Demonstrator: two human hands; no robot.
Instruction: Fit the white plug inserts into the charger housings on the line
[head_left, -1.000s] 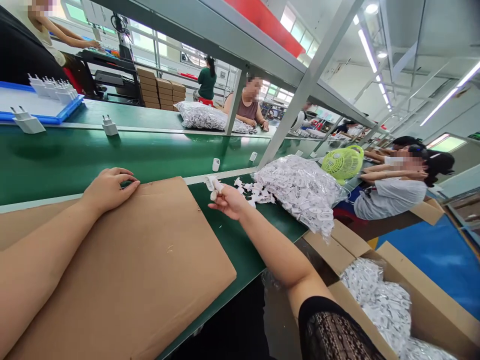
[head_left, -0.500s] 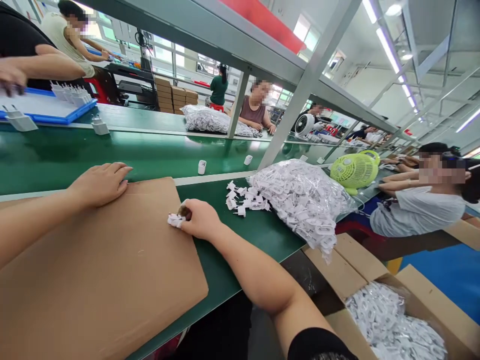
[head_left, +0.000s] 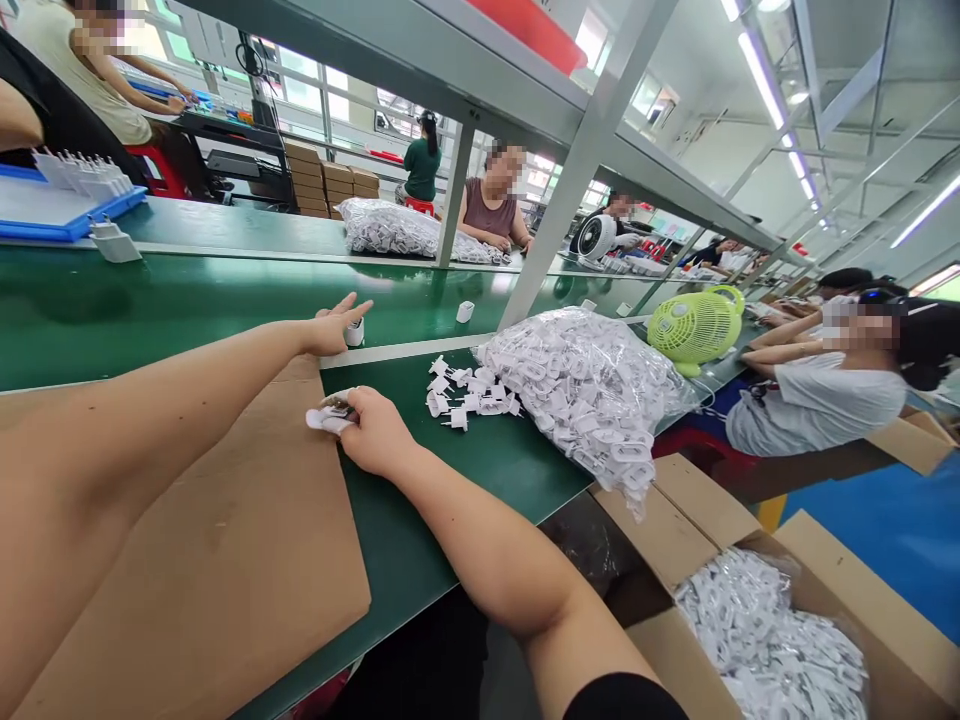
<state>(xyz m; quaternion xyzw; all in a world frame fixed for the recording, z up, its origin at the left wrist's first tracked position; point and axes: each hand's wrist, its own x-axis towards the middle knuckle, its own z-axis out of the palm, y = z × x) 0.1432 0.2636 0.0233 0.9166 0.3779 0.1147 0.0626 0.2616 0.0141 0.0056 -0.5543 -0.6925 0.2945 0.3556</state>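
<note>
At the near edge of the green conveyor belt [head_left: 187, 300], the left hand [head_left: 330, 328] stretches forward with fingers spread, its fingertips at a small white charger shell [head_left: 354, 331] that it seems to touch, though the contact is hard to make out. Closer in, the right hand [head_left: 379, 432] pinches a white plug part [head_left: 324, 420] between thumb and fingers over the far corner of the cardboard sheet [head_left: 225, 560]. Just beyond lie loose plug parts [head_left: 465, 395] beside a bulging clear bag [head_left: 585, 390] of the same, with a green fan [head_left: 694, 325] farther right and a cardboard box [head_left: 862, 600] below.
</note>
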